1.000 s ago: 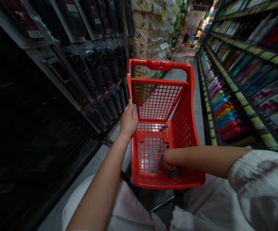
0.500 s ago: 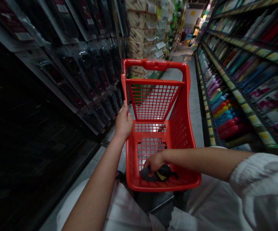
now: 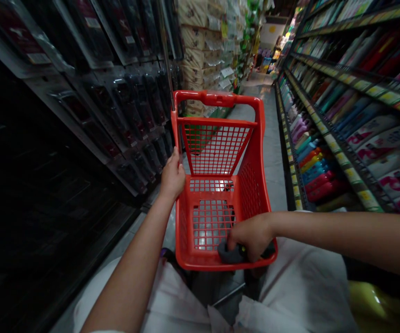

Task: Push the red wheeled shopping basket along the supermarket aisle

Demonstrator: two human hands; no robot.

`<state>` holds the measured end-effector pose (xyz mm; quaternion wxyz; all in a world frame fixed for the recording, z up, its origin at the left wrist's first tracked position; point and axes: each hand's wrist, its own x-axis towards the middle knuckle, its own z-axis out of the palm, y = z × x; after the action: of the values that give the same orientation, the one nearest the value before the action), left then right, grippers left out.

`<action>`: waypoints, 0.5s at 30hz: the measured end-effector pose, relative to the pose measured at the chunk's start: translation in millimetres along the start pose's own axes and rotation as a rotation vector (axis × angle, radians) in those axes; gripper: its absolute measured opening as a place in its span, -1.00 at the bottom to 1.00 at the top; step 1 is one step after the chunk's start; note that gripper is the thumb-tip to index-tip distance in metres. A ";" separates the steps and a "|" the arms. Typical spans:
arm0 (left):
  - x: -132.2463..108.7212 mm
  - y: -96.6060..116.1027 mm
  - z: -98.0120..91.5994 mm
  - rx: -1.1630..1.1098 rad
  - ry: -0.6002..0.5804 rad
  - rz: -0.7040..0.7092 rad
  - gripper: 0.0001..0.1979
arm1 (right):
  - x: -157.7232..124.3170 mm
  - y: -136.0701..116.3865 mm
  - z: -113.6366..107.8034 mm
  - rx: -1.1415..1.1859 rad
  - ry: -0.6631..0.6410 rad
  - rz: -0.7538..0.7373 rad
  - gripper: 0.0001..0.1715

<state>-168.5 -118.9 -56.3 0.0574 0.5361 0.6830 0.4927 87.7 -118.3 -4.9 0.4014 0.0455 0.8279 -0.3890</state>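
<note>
Fingers of your right hand (image 3: 251,237) curled closed on a dark, soft bundle (image 3: 229,253) lying low against the near wall of the red plastic shopping trolley (image 3: 253,194), so it sat inside the basket, while your left hand (image 3: 172,178) gripped the trolley's left side.

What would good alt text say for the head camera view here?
A person's right hand holds a dark item inside a red shopping cart, while the left hand grips its side. Shelves of packaged goods line the aisle.
</note>
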 end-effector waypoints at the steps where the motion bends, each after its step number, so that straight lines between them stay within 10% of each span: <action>1: -0.3 -0.3 -0.1 -0.004 0.002 0.004 -0.31 | -5.3 -2.5 -0.1 -0.069 -0.010 0.023 -0.70; 11: -1.9 3.0 -5.5 0.045 -0.016 -0.012 -0.29 | 25.8 0.9 19.2 -0.468 -0.008 0.123 -0.74; 15: -4.6 3.4 -13.7 0.086 -0.029 -0.018 -0.31 | 9.0 7.6 26.7 -0.457 0.193 0.098 -0.70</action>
<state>-172.6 -131.1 -48.9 0.0486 0.5388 0.7075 0.4546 101.4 -133.4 -25.9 0.3389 0.0306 0.9257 -0.1654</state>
